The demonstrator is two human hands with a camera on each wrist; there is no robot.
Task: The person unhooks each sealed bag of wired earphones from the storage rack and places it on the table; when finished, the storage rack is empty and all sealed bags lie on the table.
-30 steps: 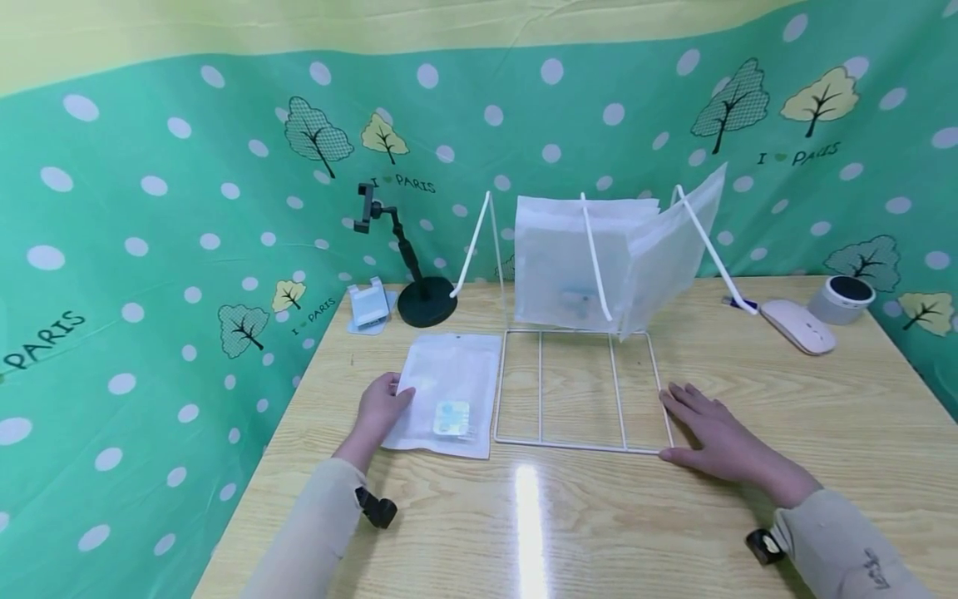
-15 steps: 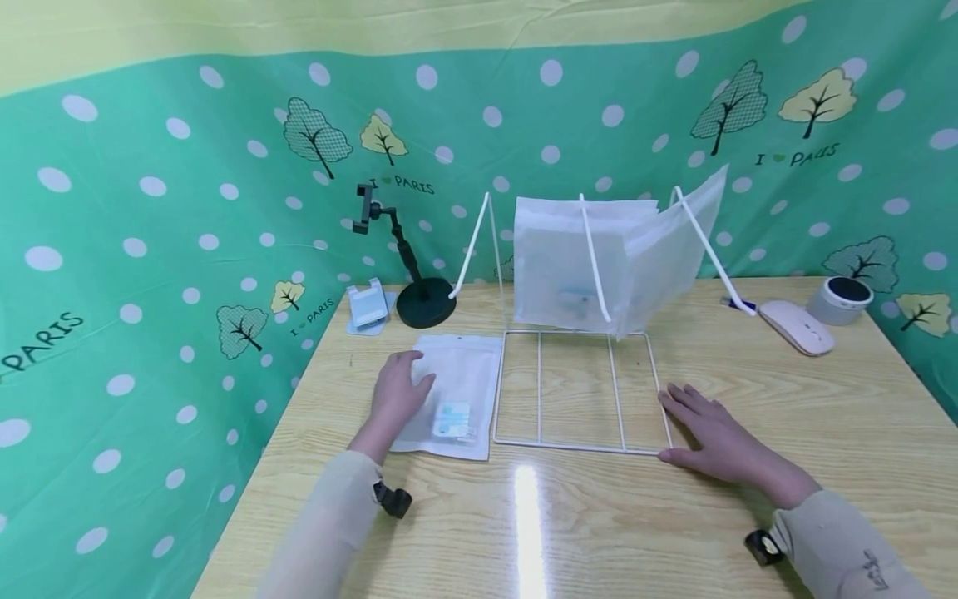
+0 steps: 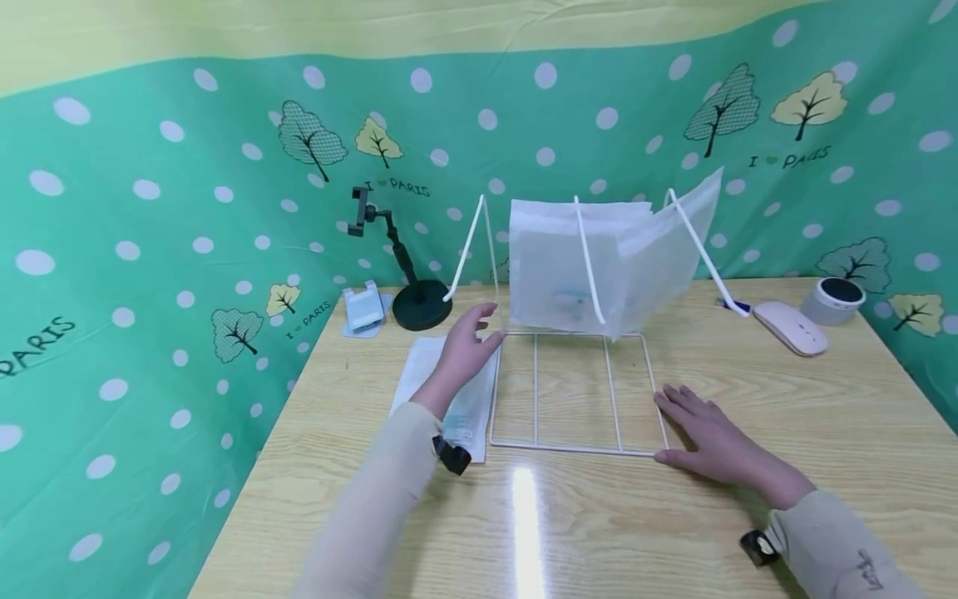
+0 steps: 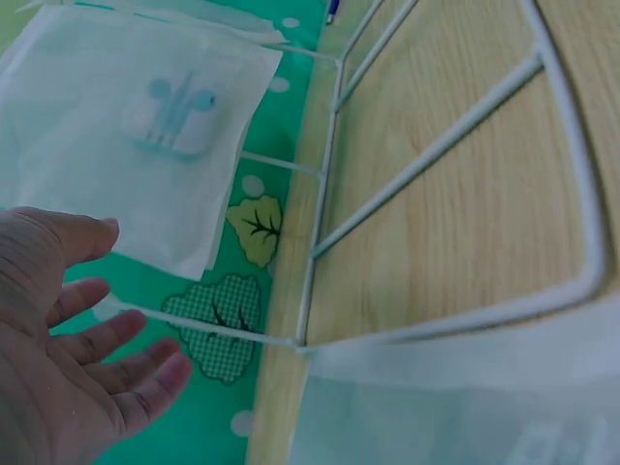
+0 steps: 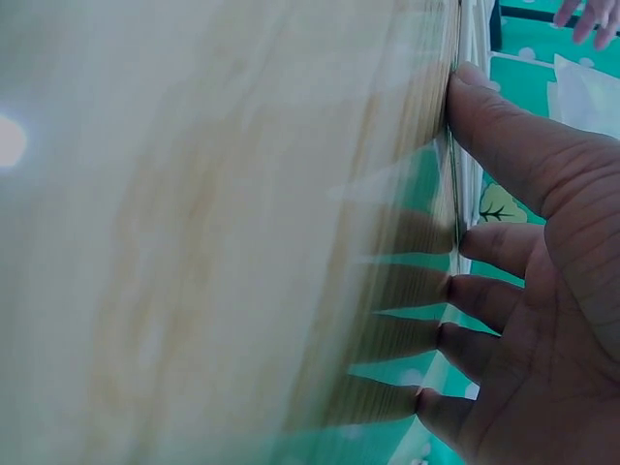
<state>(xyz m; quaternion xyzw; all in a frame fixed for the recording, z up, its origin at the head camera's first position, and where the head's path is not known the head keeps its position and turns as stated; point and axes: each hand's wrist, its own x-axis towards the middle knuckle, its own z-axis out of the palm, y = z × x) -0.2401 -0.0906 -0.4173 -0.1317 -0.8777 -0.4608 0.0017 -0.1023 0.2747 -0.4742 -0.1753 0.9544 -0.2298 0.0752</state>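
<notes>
My left hand is raised over the back of a flat white zip bag, fingers spread and holding nothing. It is close to the left upright arm of a white wire rack. In the left wrist view, the open palm faces translucent bags hanging from the rack, with wired earphones showing through one. My right hand rests on the table at the right front corner of the rack's base, fingertips against the wire. The flat bag is partly hidden under the left forearm.
At the back left stand a black phone stand and a light blue folding stand. A pink mouse and a grey round device are at the back right. A green patterned cloth hangs behind the table.
My left hand has let go of the flat bag's left edge and moved up and to the right, across the bag to the rack's left upright. The right hand has stayed put.
</notes>
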